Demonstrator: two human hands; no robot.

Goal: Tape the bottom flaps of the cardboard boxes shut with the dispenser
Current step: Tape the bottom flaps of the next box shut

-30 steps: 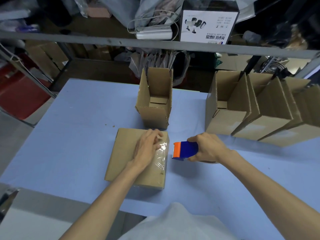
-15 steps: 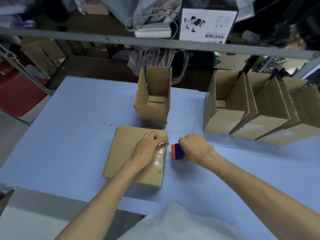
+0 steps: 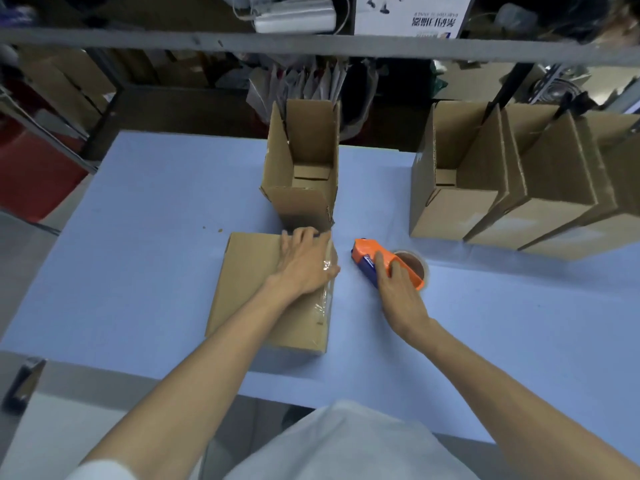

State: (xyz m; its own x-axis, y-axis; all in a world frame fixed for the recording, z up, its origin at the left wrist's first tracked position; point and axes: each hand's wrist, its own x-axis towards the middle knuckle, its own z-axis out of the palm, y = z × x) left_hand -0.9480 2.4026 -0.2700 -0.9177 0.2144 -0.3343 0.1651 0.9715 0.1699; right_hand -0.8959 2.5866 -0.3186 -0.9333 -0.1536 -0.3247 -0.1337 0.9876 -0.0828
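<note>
A cardboard box (image 3: 249, 289) lies bottom-up on the blue table (image 3: 149, 258), with a strip of clear tape along its right side. My left hand (image 3: 306, 263) lies flat on that tape near the box's far right corner, fingers spread. Just right of the box, the orange and blue tape dispenser (image 3: 367, 252) with its tape roll (image 3: 414, 265) rests on the table. My right hand (image 3: 398, 292) holds the dispenser from behind, fingers laid over its top.
An upright open box (image 3: 304, 195) stands right behind the taped box. A row of several open boxes (image 3: 502, 202) stands at the right. A grey shelf rail (image 3: 311, 46) crosses overhead at the back. A dark object (image 3: 22, 382) lies at the lower left.
My right hand has turned the dispenser and set it down on the table, pointing away from me. My left hand has slid a little toward the box's far edge along the tape.
</note>
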